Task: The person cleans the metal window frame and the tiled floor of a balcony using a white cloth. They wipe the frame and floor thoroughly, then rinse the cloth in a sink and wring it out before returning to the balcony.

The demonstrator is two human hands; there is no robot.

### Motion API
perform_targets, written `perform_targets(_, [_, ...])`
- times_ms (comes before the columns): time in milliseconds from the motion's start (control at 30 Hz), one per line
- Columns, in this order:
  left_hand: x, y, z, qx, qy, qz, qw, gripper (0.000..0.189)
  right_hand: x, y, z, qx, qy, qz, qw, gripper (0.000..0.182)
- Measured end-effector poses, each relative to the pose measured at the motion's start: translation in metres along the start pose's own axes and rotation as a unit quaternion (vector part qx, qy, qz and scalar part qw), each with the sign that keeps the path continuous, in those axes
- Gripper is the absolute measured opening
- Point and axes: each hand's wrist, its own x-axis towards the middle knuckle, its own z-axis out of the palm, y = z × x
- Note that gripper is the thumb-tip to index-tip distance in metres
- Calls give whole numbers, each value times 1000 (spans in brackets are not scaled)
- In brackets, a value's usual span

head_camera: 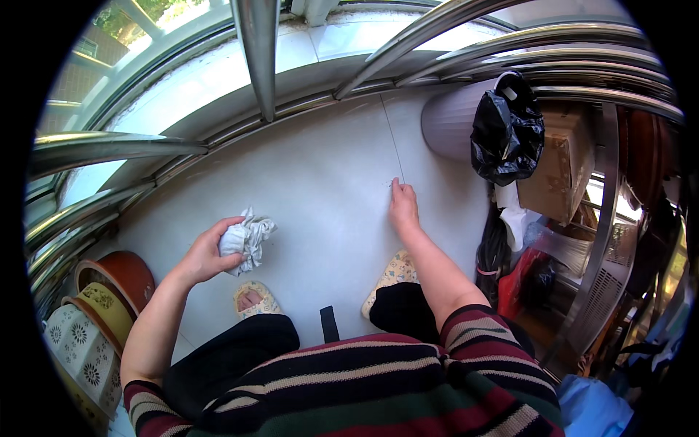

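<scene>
My left hand (210,252) grips a crumpled white cloth or wad of paper (247,240), held over the pale tiled floor (306,180). My right hand (404,203) reaches down to the floor near a tile joint (391,128). Its fingers are mostly curled, with the index fingertip beside a few tiny dark specks (387,184). Whether something small is pinched there is hidden. Patterned yellow slippers (394,272) are on my feet, one below each hand.
Steel railings (256,60) run along the window side. A grey bin (448,120) with a black bag (505,136) stands at right, beside a cardboard box (554,169) and a metal rack (592,240). Stacked plant pots (128,278) lie at left. A blue bag (592,407) sits lower right.
</scene>
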Motion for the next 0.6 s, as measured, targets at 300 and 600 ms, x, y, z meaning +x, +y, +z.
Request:
perform_targets(300, [7, 4, -1, -16, -7, 4, 1000, 61, 27, -32, -30, 73, 40, -46, 995, 15])
perform_targets(600, [7, 2, -1, -39, -15, -6, 999, 61, 32, -12, -30, 75, -25, -17, 997, 10])
